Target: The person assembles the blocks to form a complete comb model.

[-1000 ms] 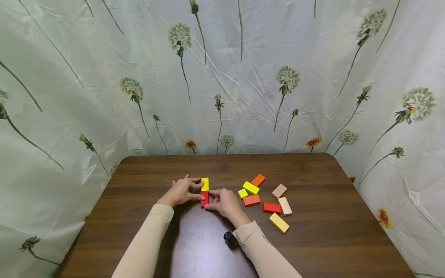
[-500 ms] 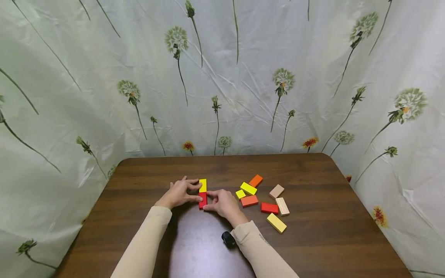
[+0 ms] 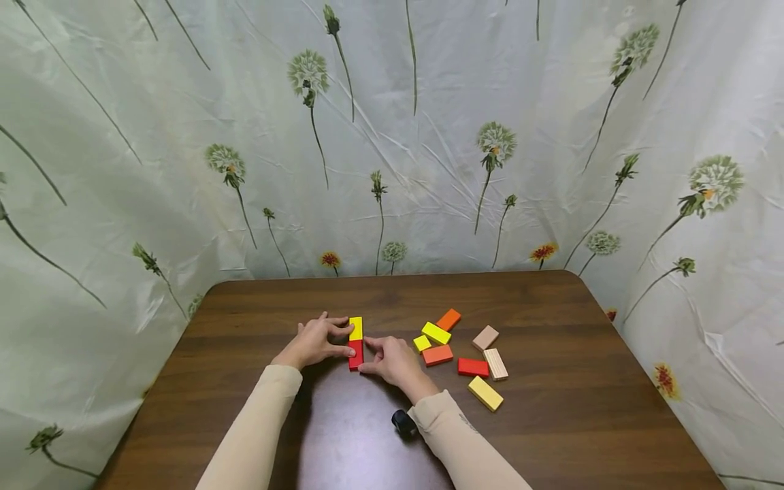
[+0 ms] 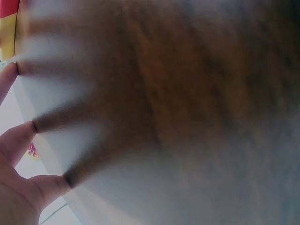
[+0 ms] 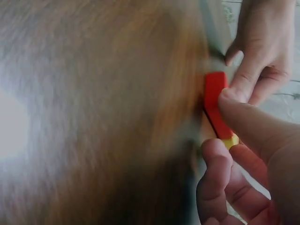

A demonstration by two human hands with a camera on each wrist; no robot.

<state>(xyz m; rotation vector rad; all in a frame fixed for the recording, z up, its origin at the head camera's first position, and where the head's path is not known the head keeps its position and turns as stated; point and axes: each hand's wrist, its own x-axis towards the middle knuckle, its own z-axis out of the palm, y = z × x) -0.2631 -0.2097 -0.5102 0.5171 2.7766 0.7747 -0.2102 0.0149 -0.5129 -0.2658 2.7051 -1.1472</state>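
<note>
A yellow block (image 3: 356, 328) and a red block (image 3: 356, 361) lie end to end on the table, the yellow one farther away. My left hand (image 3: 315, 341) touches their left side, forefinger at the yellow block and thumb at the red. On the right side, my right hand (image 3: 395, 361) has its forefinger near where the blocks meet and its thumb at the red block's near end. The right wrist view shows my right thumb against the red block (image 5: 216, 101). In the left wrist view, spread fingers of my left hand (image 4: 21, 168) stand below the yellow block (image 4: 7, 37).
Right of my hands lie several loose blocks, among them an orange one (image 3: 449, 320), a yellow one (image 3: 436, 333), a red one (image 3: 473, 367), a pale yellow one (image 3: 485, 394) and a plain wood one (image 3: 495, 364). A flowered curtain (image 3: 429, 150) hangs behind the table (image 3: 551, 435).
The head view has shifted slightly, so the whole scene sits a little farther left in it. Hands and blocks keep nearly the same places relative to each other.
</note>
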